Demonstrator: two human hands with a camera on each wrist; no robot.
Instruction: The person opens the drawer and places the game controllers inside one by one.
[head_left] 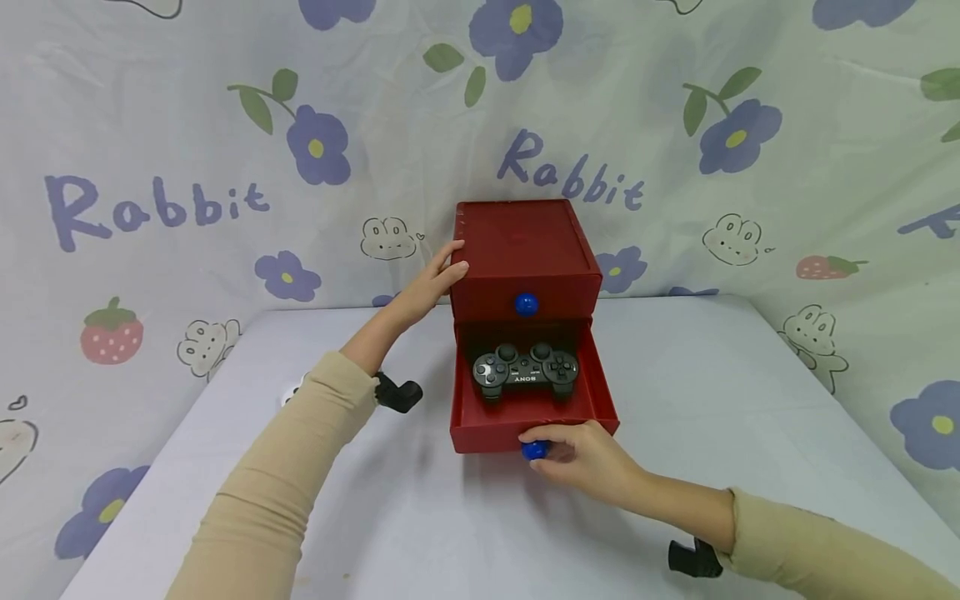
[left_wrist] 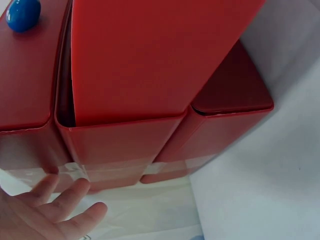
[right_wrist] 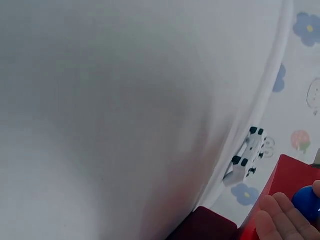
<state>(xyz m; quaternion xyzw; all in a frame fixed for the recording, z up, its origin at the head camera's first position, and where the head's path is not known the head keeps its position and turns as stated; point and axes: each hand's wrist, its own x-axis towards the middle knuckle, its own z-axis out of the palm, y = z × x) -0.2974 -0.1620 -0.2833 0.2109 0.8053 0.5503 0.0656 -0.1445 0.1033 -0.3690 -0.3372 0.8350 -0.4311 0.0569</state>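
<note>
A red two-drawer box [head_left: 517, 237] stands at the back of the table, its lower drawer [head_left: 486, 438] pulled out. Inside that drawer lies a black game controller [head_left: 527, 375] marked SONY. My right hand [head_left: 596, 462] pinches the blue knob [head_left: 535, 451] on the drawer front between thumb and fingers. At the upper left side of the box rests my left hand [head_left: 426, 292], its fingers extended along the edge. The left wrist view shows these fingers [left_wrist: 72, 200] spread beside the red wall. Another blue knob [head_left: 527, 304] sits on the upper drawer, which is in place.
The box stands on a white-covered table [head_left: 697, 400], before a curtain [head_left: 405, 125] printed with flowers and rabbits. Left of the box, a white object with black spots [right_wrist: 247, 156] shows in the right wrist view; in the head view my left forearm mostly hides it.
</note>
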